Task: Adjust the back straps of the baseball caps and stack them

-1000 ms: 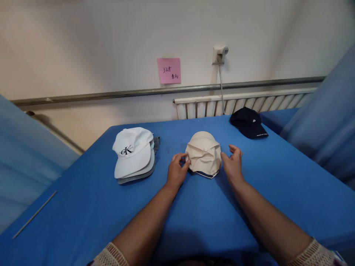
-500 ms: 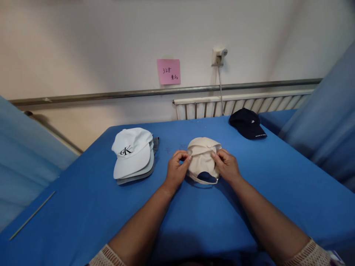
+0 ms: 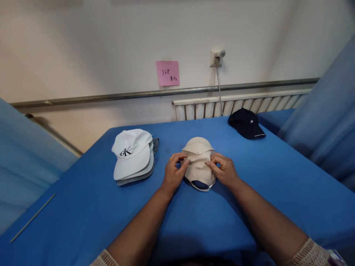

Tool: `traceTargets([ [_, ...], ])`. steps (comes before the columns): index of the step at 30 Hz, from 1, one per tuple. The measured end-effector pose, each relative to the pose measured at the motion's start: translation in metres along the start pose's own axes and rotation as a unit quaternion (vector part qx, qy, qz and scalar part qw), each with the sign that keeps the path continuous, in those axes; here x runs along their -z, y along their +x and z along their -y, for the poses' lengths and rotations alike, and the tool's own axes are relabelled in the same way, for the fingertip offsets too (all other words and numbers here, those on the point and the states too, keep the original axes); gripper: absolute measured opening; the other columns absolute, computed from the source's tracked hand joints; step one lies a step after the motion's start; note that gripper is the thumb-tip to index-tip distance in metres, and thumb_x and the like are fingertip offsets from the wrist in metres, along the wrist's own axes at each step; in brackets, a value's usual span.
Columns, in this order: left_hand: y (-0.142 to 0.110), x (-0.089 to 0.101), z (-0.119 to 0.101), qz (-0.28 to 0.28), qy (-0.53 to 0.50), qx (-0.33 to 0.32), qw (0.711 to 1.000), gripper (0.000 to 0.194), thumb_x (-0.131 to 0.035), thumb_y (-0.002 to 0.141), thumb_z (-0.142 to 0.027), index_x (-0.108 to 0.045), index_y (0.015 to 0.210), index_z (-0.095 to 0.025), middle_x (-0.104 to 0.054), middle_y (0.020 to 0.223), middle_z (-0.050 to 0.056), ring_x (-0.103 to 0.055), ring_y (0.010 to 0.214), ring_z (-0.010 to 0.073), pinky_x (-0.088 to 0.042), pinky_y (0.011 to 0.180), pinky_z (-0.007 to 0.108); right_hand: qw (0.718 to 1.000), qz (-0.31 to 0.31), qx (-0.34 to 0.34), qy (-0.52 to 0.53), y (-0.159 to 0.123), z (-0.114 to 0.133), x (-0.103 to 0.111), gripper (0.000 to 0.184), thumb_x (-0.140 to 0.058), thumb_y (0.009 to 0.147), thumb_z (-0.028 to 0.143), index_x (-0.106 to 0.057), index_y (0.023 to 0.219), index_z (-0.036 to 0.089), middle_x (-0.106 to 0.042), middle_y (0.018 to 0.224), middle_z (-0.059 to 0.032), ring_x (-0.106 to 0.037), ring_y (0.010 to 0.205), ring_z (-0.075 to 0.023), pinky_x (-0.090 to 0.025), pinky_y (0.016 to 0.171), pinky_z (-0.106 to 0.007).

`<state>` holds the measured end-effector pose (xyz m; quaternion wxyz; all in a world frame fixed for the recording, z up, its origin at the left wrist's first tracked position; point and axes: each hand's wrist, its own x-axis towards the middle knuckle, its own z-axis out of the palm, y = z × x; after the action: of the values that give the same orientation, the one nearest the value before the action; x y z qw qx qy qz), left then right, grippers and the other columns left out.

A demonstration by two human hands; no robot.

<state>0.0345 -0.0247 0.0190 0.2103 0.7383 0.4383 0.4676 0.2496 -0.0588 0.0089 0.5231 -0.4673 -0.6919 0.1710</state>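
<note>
A beige baseball cap (image 3: pixel 198 168) lies in the middle of the blue-covered table (image 3: pixel 91 218), its back strap opening toward me and its crown folded in a crease. My left hand (image 3: pixel 174 171) pinches the cap's left side between thumb and fingers. On the opposite side, my right hand (image 3: pixel 225 170) grips the cloth the same way. To the left sits a stack of caps, with a white cap (image 3: pixel 133 153) bearing black letters on top and grey ones (image 3: pixel 135 181) beneath. A dark navy cap (image 3: pixel 245 123) rests at the back right.
A thin stick (image 3: pixel 33 218) lies at the table's left edge. Blue curtains (image 3: pixel 24 162) hang on both sides. Behind the table are a metal rail (image 3: pixel 124 95), a radiator (image 3: pixel 199 111), a plugged socket (image 3: pixel 216 58) with a cord, and a pink note (image 3: pixel 168 73).
The beige cap has turned to lie straighter and shifted slightly left, its strap end nearer me. Both hands stay on its sides, and its crown looks flatter.
</note>
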Motion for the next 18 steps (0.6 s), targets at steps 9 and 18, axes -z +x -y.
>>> traceTargets([
  [9,-0.002,-0.001,-0.007,0.012,0.082,-0.106,0.991,0.008,-0.058,0.090,-0.024,-0.065,0.086,-0.020,-0.065,0.095,0.004,-0.058,0.093,0.0184,-0.043,0.089,0.035,0.996,-0.039,-0.017,0.073,-0.005,0.004,-0.012,0.032,-0.054,0.091,0.036,-0.052,0.063,0.021,-0.056,0.068,-0.0004,-0.053,0.066,-0.0144,-0.042,0.065,-0.028],
  [18,0.003,0.014,0.003,-0.077,0.017,-0.028,0.996,0.010,-0.061,0.086,-0.024,-0.066,0.079,-0.020,-0.064,0.092,0.003,-0.060,0.087,0.0170,-0.047,0.077,0.029,0.973,-0.032,-0.228,-0.002,0.000,-0.021,-0.012,0.028,-0.057,0.083,0.046,-0.056,0.070,0.021,-0.052,0.057,0.0045,-0.047,0.053,-0.0131,-0.035,0.055,-0.026],
])
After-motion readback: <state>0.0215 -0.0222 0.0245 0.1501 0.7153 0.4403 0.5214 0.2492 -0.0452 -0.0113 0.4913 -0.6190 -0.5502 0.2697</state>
